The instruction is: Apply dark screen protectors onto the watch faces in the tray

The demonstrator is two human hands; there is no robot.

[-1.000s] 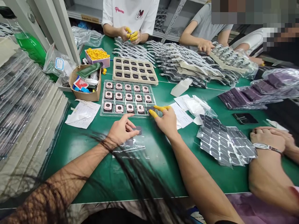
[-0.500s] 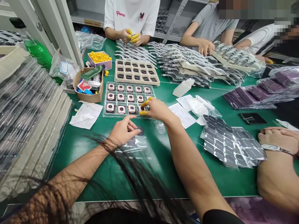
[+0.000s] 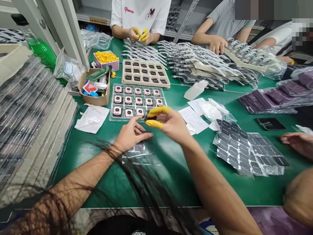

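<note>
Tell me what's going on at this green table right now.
A person works at the green table. Their right hand, with yellow rubber covers on thumb and forefinger, pinches a small dark part just above the near edge of a clear plastic tray of rose-gold watch cases. Their left hand rests on a clear plastic film sheet carrying dark squares. Across the table, a co-worker in a white shirt handles something with yellow-capped fingers beside piles of grey watch straps.
</note>
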